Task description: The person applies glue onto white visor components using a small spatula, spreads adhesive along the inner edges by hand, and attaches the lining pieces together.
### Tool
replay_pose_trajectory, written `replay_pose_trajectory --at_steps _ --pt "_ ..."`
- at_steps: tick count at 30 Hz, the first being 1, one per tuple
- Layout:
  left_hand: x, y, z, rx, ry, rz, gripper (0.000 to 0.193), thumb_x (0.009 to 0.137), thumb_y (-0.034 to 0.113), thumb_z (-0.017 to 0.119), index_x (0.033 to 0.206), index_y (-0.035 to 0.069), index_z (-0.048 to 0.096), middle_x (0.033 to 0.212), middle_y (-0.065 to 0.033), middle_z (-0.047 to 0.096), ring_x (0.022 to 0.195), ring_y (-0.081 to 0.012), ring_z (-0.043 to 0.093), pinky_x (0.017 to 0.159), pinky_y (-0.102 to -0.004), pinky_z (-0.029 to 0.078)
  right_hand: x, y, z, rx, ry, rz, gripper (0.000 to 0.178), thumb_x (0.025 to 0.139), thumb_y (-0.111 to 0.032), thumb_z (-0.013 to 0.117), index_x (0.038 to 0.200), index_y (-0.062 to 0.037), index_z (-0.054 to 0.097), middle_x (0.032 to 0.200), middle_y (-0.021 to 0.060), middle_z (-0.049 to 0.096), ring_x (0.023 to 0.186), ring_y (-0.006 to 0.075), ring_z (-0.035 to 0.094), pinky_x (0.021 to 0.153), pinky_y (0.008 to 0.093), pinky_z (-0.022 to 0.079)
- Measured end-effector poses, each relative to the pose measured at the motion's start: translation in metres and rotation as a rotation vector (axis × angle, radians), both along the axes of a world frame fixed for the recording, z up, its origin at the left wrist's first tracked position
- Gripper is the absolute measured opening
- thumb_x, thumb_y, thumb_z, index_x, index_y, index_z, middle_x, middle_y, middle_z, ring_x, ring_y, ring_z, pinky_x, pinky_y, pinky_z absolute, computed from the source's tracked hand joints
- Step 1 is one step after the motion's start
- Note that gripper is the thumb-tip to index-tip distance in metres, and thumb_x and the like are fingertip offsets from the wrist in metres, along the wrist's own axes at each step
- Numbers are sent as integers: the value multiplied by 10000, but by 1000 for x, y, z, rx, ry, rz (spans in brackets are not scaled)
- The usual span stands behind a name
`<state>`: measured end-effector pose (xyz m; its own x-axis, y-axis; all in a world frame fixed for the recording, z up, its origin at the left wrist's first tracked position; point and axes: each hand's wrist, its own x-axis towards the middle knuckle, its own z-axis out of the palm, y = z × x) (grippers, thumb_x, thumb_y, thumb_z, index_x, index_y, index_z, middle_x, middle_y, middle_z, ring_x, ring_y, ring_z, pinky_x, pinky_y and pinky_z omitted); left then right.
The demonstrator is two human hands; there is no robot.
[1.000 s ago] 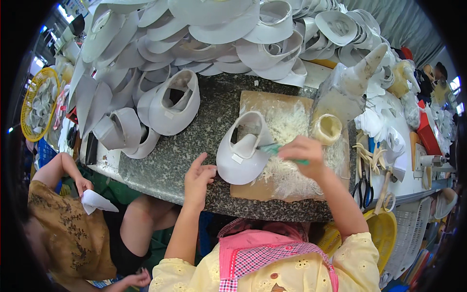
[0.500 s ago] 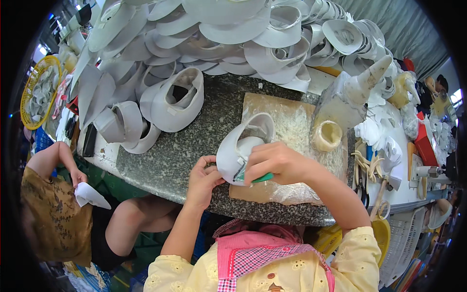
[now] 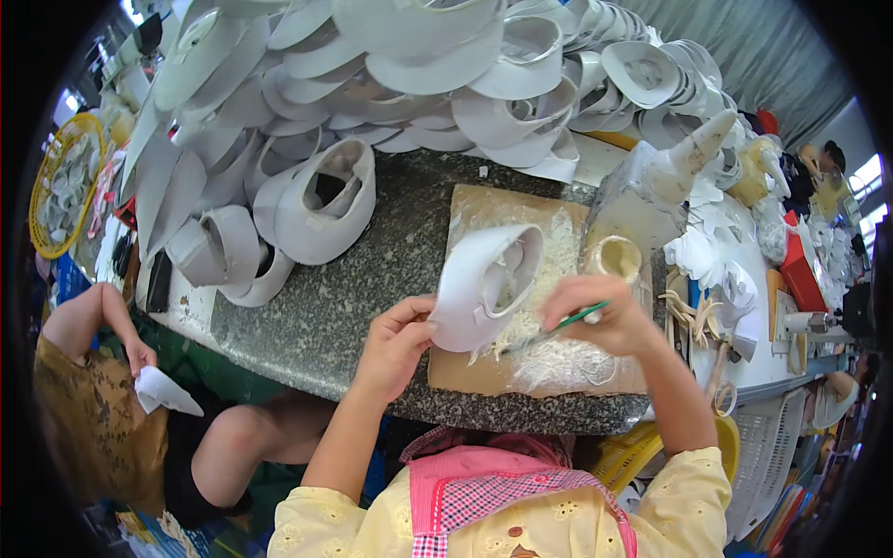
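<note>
My left hand [image 3: 395, 349] pinches the edge of a white visor cap [image 3: 465, 293] between thumb and fingers. The cap stands tilted over the near left part of a brown board [image 3: 456, 372] crusted with whitish residue. In my right hand [image 3: 605, 316] is a slim green-handled brush [image 3: 567, 325], slanting down to the left; its head is blurred and lies low over the board, apart from the cap. Just beyond this hand lies a cloudy plastic bottle [image 3: 642, 200] with a cone-shaped nozzle and a yellowish round opening.
White visor caps [image 3: 419, 46] are heaped across the back and left of the speckled stone tabletop [image 3: 307, 316]. Scissors and pale strips [image 3: 693, 312] lie right of the board. A person [image 3: 102, 391] sits at the left holding a white piece. A yellow basket [image 3: 65, 186] stands beyond.
My right hand has drawn the brush away from the visor cap, rightward to the board. My left hand has tipped the cap more upright and shifted it slightly right.
</note>
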<state>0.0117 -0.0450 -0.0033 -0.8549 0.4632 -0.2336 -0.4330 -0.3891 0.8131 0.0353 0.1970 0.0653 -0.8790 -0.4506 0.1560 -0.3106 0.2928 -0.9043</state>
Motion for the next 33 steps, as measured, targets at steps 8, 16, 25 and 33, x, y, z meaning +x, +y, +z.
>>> replay_pose_trajectory --at_steps 8,16,25,33 --pt "-17 39 -4 177 39 -247 304 716 52 449 1019 61 467 999 -67 478 913 -151 444 779 -277 353 29 -14 -17 -391 -431 -191 66 712 -106 567 764 -65 566 991 128 517 805 76 509 475 189 389" --pt "-17 54 26 -63 34 61 294 742 41 420 1035 36 410 861 -50 518 708 -81 503 586 -166 400 57 31 6 -449 59 -639 108 704 -26 562 812 -16 559 903 127 562 600 72 514 462 171 379" --pt "-20 31 75 -237 568 304 186 796 67 401 932 -24 488 799 -5 495 702 -42 436 617 -168 353 37 64 -9 86 507 -916 117 661 51 570 772 13 569 652 60 568 542 95 506 464 197 379" --pt "-23 36 72 -654 799 119 156 799 50 406 910 3 506 691 -27 513 623 -50 441 563 -186 364 75 91 -26 -290 266 -1122 88 706 4 552 788 -16 578 693 47 566 534 72 504 451 159 392"
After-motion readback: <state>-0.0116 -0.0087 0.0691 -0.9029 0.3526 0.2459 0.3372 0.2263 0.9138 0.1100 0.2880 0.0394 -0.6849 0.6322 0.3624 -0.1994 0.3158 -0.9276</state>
